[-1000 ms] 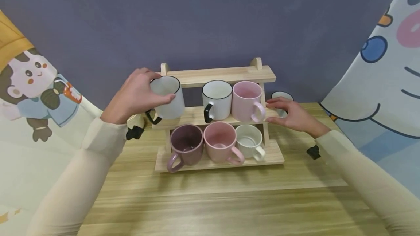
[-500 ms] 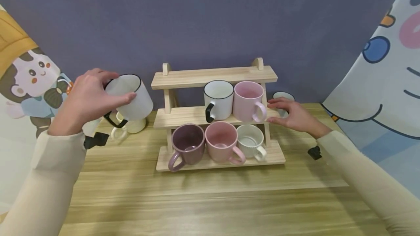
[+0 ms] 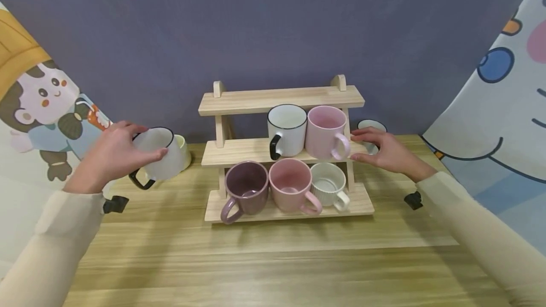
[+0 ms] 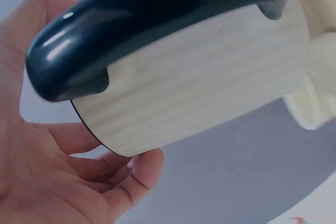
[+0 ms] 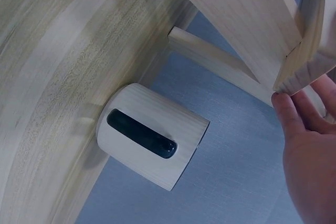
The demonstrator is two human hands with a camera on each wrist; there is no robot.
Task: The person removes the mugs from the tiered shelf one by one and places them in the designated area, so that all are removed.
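My left hand [image 3: 117, 155] holds a white mug [image 3: 165, 161] with a black rim and black handle by its upper part, left of the wooden rack [image 3: 279, 101]. The mug tilts, with its black handle [image 4: 157, 19] large in the left wrist view. My right hand [image 3: 386, 152] grips the right end of the rack's middle shelf, its fingertips against the wood. On that shelf stand another black-rimmed white mug [image 3: 286, 129] and a light pink mug [image 3: 322, 131]. Below are a purple mug [image 3: 247, 191], a pink mug [image 3: 291, 186] and a ribbed white cup [image 3: 327, 184].
A pale yellow cup [image 3: 184, 153] stands on the wooden table [image 3: 264, 269] behind the held mug, partly hidden. Beyond my right hand is one more white mug [image 5: 152, 161] with a dark handle. A dark cloth [image 3: 273, 27] hangs behind the rack.
My left hand has carried the white mug off the left of the middle shelf, leftward, then lowered it toward the table. The right hand has stayed at the shelf end.
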